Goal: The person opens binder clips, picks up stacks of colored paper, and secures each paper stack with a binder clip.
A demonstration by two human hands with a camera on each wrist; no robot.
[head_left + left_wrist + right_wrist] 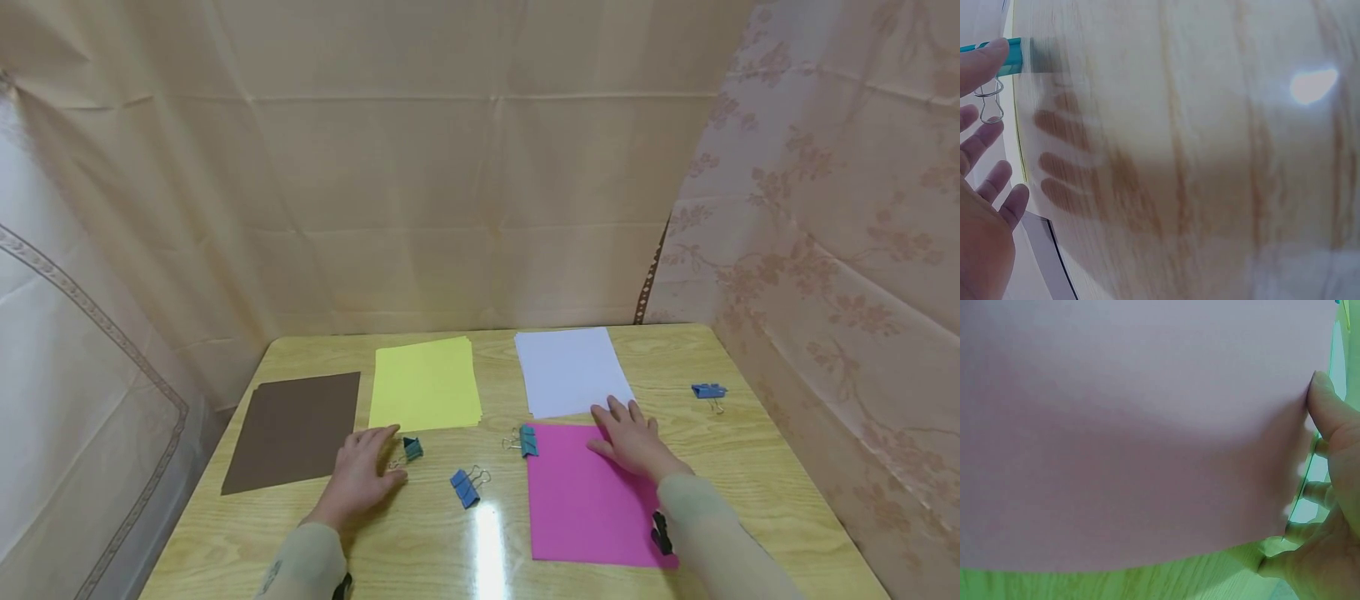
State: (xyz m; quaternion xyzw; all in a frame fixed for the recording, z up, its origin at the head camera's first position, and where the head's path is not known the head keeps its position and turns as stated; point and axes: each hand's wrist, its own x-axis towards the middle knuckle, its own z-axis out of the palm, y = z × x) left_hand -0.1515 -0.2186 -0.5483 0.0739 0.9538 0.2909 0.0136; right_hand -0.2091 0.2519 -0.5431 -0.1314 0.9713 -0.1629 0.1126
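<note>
The pink paper (585,512) lies nearer me than the white sheets (572,371). My right hand (636,443) is over its far edge, fingers spread past it, thumb at the pink side. My left hand (362,473) has its fingers spread too. One teal clip (529,442) sits on the pink paper's far left corner; another teal clip (413,449) lies just beside my left index finger and thumb, contact unclear.

Far right corner of pink sheet (581,508) hidden under right hand (632,437). Teal clip (1014,57) part-hidden behind left hand (984,240) thumb, cropped in left wrist view.
</note>
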